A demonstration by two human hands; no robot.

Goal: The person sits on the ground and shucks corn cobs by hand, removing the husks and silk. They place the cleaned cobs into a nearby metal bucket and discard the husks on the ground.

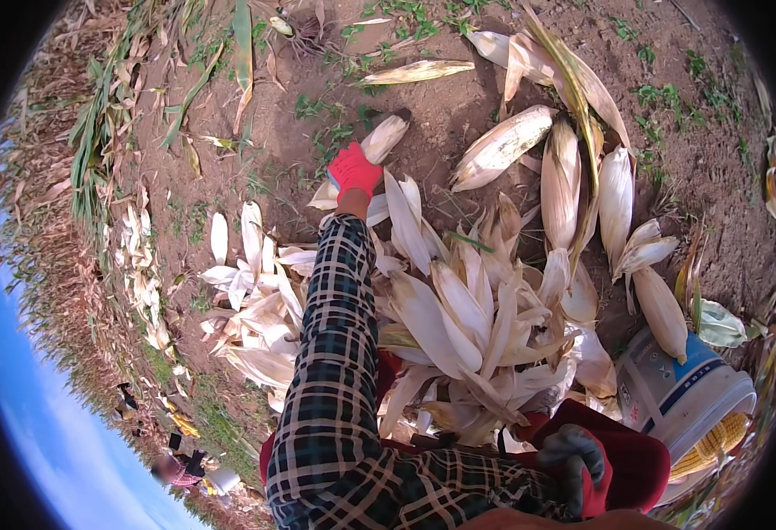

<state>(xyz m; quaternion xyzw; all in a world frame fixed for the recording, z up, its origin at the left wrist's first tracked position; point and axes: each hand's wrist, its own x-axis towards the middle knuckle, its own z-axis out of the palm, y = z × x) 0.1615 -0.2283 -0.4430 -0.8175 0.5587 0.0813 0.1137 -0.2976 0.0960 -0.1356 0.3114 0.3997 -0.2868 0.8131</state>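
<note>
My left hand (354, 171), in a red glove with a grey-blue coated palm, grips a dry ear of corn (386, 138) still in its pale husk, above bare soil. The arm in its checked sleeve is stretched far forward. At the lower right my right hand (580, 467), in a red and grey glove, is held close to my body with bent fingers; whether anything is in it I cannot tell. A heap of husks and unhusked ears (460, 311) lies before my knees. Several more husked-over ears (504, 147) rest on the soil beyond it.
A plastic bucket (669, 404) lies tipped at the right, with yellow cobs (709, 447) at its mouth. Another husk pile (262, 331) is left of my arm. Dry corn stalks (50, 278) line the far left. A person (186, 469) is in the distance beside a white bucket (223, 479).
</note>
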